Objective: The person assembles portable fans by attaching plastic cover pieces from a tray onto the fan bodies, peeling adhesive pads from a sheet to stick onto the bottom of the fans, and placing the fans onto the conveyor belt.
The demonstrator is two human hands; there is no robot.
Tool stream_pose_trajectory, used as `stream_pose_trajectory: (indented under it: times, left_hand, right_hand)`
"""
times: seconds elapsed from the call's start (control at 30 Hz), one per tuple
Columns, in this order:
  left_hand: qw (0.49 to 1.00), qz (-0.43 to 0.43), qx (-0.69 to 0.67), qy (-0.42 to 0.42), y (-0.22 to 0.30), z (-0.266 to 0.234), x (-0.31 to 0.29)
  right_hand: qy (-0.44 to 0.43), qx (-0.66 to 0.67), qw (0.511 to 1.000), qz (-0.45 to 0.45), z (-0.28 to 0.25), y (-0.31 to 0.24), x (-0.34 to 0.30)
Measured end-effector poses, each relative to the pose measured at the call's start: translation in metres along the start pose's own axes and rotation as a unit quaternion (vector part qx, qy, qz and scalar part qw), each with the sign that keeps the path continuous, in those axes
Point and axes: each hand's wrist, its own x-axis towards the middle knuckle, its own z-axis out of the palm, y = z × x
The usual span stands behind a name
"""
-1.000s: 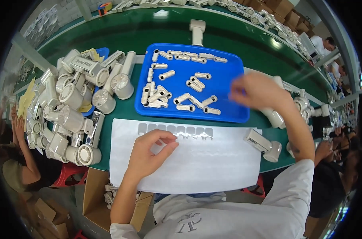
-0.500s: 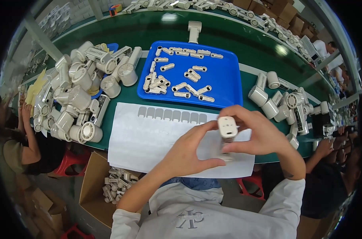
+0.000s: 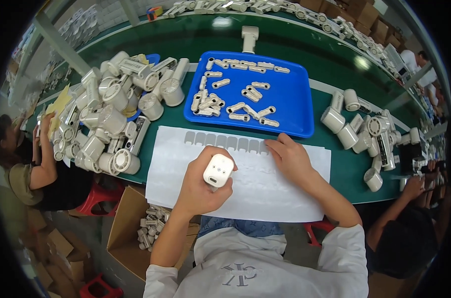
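Observation:
My left hand is wrapped round a white handheld fan, with its rounded end face and small dark slot turned up. The rest of that fan is hidden under the hand. On the right, my right hand has its fingertips pinched at the right end of a row of grey stickers. These rounded stickers run along the far edge of a white backing sheet. How much of the end sticker lies between the fingertips is hard to see.
Beyond the sheet lies a blue tray with several small white parts. Piles of white fans stand at left and right. An open carton holds more parts below the table. Co-workers sit on both sides.
The fan, earlier near my right hand, is now in my left hand, farther left. My right hand has let go of it and moved to the end of the sticker row.

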Motion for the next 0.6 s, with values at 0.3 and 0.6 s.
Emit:
stream_pose_trajectory:
  times: [0.3, 0.6]
  left_hand:
    - [1.0, -0.012, -0.005, 0.01, -0.008, 0.001, 0.007]
    - [1.0, -0.016, 0.022, -0.002, -0.013, -0.001, 0.008]
  right_hand:
    - [0.043, 0.014, 0.999, -0.014, 0.005, -0.006, 0.002]
    - [0.025, 0.031, 0.999, -0.002, 0.006, -0.001, 0.0]
